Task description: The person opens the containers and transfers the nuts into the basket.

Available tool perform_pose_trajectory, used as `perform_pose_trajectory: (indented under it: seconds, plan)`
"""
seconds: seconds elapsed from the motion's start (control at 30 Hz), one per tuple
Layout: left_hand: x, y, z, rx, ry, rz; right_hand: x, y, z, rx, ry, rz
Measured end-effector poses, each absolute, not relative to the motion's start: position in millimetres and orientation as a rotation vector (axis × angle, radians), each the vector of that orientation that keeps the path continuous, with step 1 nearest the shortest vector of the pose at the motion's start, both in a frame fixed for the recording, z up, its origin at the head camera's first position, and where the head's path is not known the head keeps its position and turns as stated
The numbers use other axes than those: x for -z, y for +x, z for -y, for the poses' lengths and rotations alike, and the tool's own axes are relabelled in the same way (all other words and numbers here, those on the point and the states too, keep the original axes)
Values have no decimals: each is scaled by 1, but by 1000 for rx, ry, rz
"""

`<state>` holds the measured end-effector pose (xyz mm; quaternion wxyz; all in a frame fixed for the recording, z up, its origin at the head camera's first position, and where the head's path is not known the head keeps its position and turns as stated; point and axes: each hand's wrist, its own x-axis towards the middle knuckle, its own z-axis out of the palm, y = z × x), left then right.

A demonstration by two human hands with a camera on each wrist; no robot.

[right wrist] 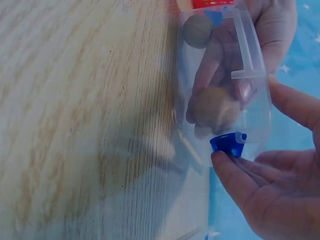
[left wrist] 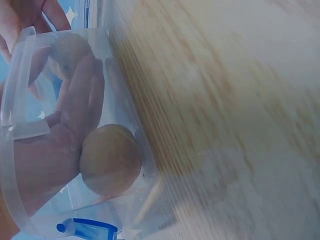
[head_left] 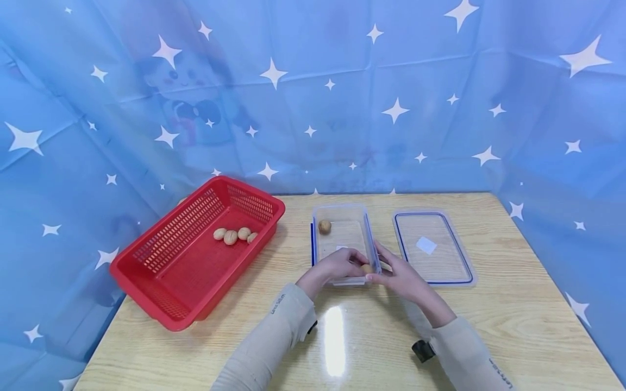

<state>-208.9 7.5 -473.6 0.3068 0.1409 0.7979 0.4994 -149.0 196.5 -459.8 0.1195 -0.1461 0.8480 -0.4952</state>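
Observation:
A clear plastic food container [head_left: 342, 217] with blue latches stands on the table. My left hand [head_left: 341, 264] reaches down into it and holds a walnut [head_left: 367, 269] at its fingertips, by the near right corner. Through the clear wall in the left wrist view, another walnut [left wrist: 111, 160] lies close to the near side, below that hand; the hand hides it from the head view. A further walnut [head_left: 325, 227] lies at the container's far left. My right hand [head_left: 403, 276] grips the near right corner from outside, one finger at a blue latch [right wrist: 227, 144] and the thumb near the rim.
On the left a red plastic basket [head_left: 195, 301] stands at an angle, with several walnuts [head_left: 231, 237] toward its far end. The container's clear lid [head_left: 435, 266], with a blue seal and a white label, lies to the right. A blue starry cloth [head_left: 313, 98] hangs behind the table.

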Motion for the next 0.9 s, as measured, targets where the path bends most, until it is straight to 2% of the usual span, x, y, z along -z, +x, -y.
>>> perform_pose_trajectory:
  seconds: [0.9]
  plan:
    - [468, -207, -5, -1461, 361, -2077, 457, -146, -193, 1464, -427, -2473]
